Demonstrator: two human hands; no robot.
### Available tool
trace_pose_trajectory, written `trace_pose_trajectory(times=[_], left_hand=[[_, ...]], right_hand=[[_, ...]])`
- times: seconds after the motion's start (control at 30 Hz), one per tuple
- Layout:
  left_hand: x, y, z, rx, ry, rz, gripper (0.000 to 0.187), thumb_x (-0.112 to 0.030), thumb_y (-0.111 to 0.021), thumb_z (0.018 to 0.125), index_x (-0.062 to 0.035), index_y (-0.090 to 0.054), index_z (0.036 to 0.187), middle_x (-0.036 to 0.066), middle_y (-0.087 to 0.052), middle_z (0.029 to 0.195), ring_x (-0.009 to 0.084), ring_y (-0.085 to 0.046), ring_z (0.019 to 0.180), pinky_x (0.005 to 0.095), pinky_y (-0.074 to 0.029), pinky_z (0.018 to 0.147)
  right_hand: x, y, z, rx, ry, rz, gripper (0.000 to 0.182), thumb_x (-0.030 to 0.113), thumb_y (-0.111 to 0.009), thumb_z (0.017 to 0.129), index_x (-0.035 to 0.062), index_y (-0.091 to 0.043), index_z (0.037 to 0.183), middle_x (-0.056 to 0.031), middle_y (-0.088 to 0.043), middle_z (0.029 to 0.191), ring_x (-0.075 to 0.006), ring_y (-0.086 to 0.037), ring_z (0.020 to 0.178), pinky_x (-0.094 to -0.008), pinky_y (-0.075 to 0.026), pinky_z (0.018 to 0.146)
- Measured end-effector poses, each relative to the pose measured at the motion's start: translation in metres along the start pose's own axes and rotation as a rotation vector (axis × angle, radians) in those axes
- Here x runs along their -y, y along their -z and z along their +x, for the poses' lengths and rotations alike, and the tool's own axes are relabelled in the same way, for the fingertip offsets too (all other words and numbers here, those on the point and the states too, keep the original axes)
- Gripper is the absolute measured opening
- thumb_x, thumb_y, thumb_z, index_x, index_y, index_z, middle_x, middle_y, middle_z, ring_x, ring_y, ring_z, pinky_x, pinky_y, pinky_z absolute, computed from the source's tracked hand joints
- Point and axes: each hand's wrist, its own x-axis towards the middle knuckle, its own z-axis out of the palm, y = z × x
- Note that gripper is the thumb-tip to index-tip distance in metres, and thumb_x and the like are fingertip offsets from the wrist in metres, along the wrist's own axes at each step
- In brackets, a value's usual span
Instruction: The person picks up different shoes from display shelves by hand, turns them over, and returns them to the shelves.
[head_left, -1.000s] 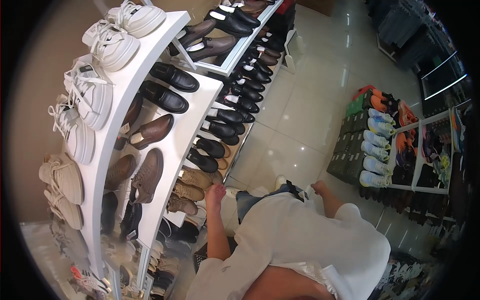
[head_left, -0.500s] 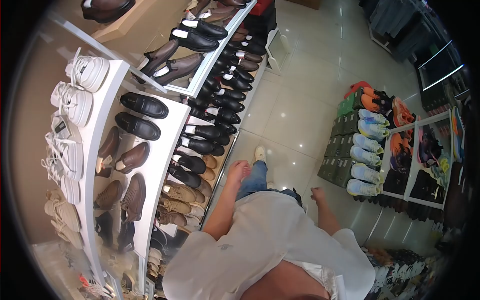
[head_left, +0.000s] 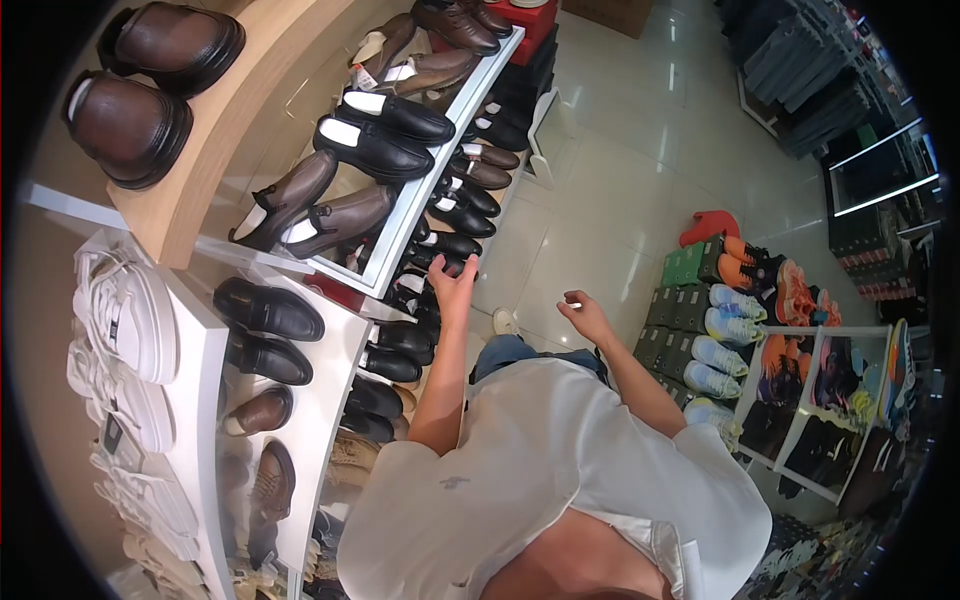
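Note:
My left hand (head_left: 453, 285) is raised at the edge of the shoe display, its thumb and fingers spread and nothing in it. It is nearest to the black shoes (head_left: 447, 243) on the lower rack and overlaps some of them in view. Over the floor, in front of my body, my right hand (head_left: 585, 318) is closed, with a small white thing showing at its fingertips that I cannot make out. Black loafers (head_left: 375, 148) with white insoles and brown slip-ons (head_left: 345, 220) stand on the glass-topped shelf (head_left: 375, 275) to the left.
White sneakers (head_left: 125, 310) line a white shelf (head_left: 205, 340) at the left; large brown shoes (head_left: 130, 125) stand on a wooden shelf (head_left: 200, 150) above. At right are stacked shoe boxes (head_left: 672, 310), sports shoes (head_left: 718, 355) and a red stool (head_left: 708, 228). A floor mirror (head_left: 543, 135) stands by the rack.
Both hands have risen and moved forward, the right also inward. The fingers of my left hand have spread. The view has shifted, and the shelves at left look closer.

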Motion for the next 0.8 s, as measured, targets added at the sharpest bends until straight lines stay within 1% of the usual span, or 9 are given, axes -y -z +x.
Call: trace_pose_trajectory(times=[0.17, 0.3, 0.4, 0.47, 0.5, 0.57, 0.63, 0.7, 0.8], left_hand=[[-0.033, -0.005, 0.058, -0.110, -0.067, 0.016, 0.083, -0.032, -0.076, 0.081, 0.0104, -0.031, 0.136, 0.024, -0.029, 0.137, 0.0324, -0.044, 0.123, 0.0383, -0.040, 0.103], [-0.040, -0.010, 0.081, -0.164, -0.061, -0.009, 0.081, -0.029, -0.077, 0.081, 0.0108, -0.032, 0.135, 0.023, -0.034, 0.137, 0.0326, -0.043, 0.127, 0.0392, -0.042, 0.103], [-0.054, -0.021, 0.094, -0.256, -0.125, 0.165, 0.082, -0.031, -0.079, 0.079, 0.0121, -0.033, 0.133, 0.025, -0.035, 0.131, 0.0341, -0.045, 0.122, 0.0396, -0.042, 0.103], [-0.064, -0.037, 0.120, -0.334, -0.168, 0.163, 0.084, -0.031, -0.079, 0.078, 0.0126, -0.033, 0.133, 0.026, -0.036, 0.131, 0.0358, -0.044, 0.122, 0.0410, -0.040, 0.104], [-0.068, -0.046, 0.133, -0.374, -0.211, 0.172, 0.086, -0.031, -0.080, 0.077, 0.0132, -0.032, 0.133, 0.027, -0.036, 0.130, 0.0374, -0.044, 0.123, 0.0423, -0.038, 0.105], [-0.078, -0.061, 0.166, -0.507, -0.285, 0.289, 0.095, -0.032, -0.082, 0.073, 0.0165, -0.028, 0.134, 0.032, -0.032, 0.136, 0.0417, -0.036, 0.129, 0.0457, -0.032, 0.108], [-0.094, -0.076, 0.195, -0.621, -0.263, 0.286, 0.098, -0.032, -0.083, 0.071, 0.0174, -0.026, 0.135, 0.035, -0.030, 0.138, 0.0438, -0.033, 0.130, 0.0467, -0.030, 0.109], [-0.104, -0.080, 0.219, -0.793, -0.205, 0.522, 0.105, -0.033, -0.084, 0.069, 0.0185, -0.023, 0.136, 0.038, -0.026, 0.140, 0.0477, -0.031, 0.131, 0.0476, -0.030, 0.109], [-0.121, -0.081, 0.239, -0.942, -0.070, 0.537, 0.108, -0.034, -0.085, 0.068, 0.0181, -0.021, 0.137, 0.040, -0.026, 0.140, 0.0510, -0.031, 0.130, 0.0491, -0.029, 0.109]], right_hand=[[0.112, 0.005, 0.098, 0.081, 0.258, 0.112, 0.055, 0.034, -0.069, 0.085, -0.0023, -0.055, 0.124, -0.0200, -0.062, 0.118, -0.0266, -0.068, 0.090, -0.0365, -0.053, 0.082], [0.195, 0.009, 0.179, 0.156, 0.409, 0.111, 0.059, 0.035, -0.072, 0.083, -0.0021, -0.054, 0.124, -0.0192, -0.062, 0.116, -0.0251, -0.067, 0.092, -0.0368, -0.052, 0.082], [0.255, 0.010, 0.240, 0.174, 0.549, 0.063, 0.065, 0.039, -0.074, 0.080, -0.0033, -0.053, 0.124, -0.0203, -0.062, 0.115, -0.0264, -0.065, 0.097, -0.0373, -0.052, 0.083], [0.292, 0.006, 0.279, 0.175, 0.673, -0.037, 0.071, 0.041, -0.076, 0.077, -0.0045, -0.051, 0.124, -0.0216, -0.061, 0.117, -0.0318, -0.062, 0.104, -0.0394, -0.049, 0.089], [0.307, 0.003, 0.297, 0.184, 0.730, -0.042, 0.078, 0.043, -0.077, 0.075, -0.0060, -0.048, 0.128, -0.0243, -0.057, 0.124, -0.0375, -0.057, 0.113, -0.0409, -0.045, 0.096], [0.332, -0.009, 0.335, 0.237, 0.828, -0.092, 0.089, 0.044, -0.079, 0.072, -0.0078, -0.041, 0.134, -0.0282, -0.048, 0.132, -0.0394, -0.049, 0.123, -0.0407, -0.040, 0.102], [0.355, -0.015, 0.360, 0.348, 0.848, -0.161, 0.098, 0.045, -0.082, 0.068, -0.0092, -0.037, 0.137, -0.0305, -0.044, 0.134, -0.0400, -0.046, 0.125, -0.0413, -0.038, 0.105], [0.366, -0.023, 0.376, 0.433, 0.875, -0.165, 0.102, 0.046, -0.083, 0.067, -0.0098, -0.035, 0.138, -0.0312, -0.043, 0.135, -0.0405, -0.045, 0.126, -0.0418, -0.038, 0.106], [0.370, -0.042, 0.401, 0.544, 0.935, -0.186, 0.111, 0.049, -0.084, 0.064, -0.0113, -0.030, 0.140, -0.0320, -0.039, 0.137, -0.0417, -0.040, 0.130, -0.0434, -0.036, 0.107]])
